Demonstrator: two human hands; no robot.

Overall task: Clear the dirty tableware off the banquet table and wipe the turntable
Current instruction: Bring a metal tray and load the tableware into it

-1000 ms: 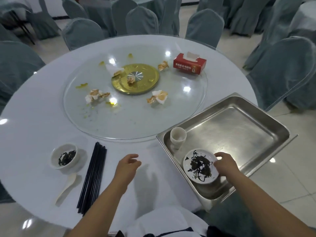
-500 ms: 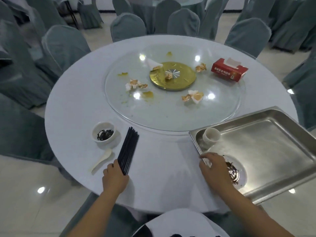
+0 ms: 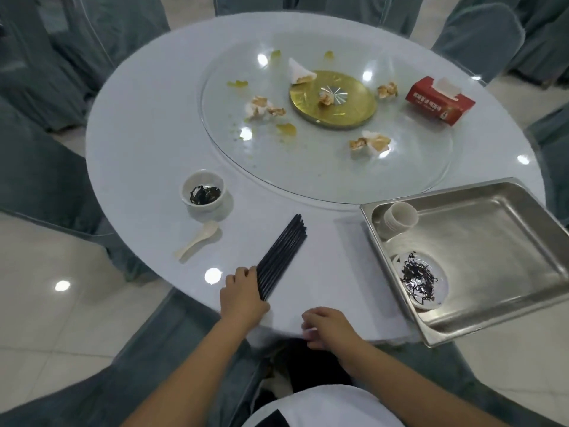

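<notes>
Our right hand is a bit smeared at the near desk edge, so we can't really tell how its fingers sit; it looks loosely curled with nothing in it. The steel tray runs off the right side of the picture, and its near corner hangs past the desk rim. We can't make out what the dark stuff in the bowl actually is.

The desk is round and white with a glass turntable on it, a gold disc in the middle, crumpled napkins and yellowish smears scattered about, and a red tissue box at the far right. Grey-covered chairs ring it on pale floor tiles.

Our left hand has its fingers curled against the near end of the black chopsticks, touching the bundle. A white spoon lies just left of them, below the bowl. Stacked cups and a dirty plate sit inside the tray.
</notes>
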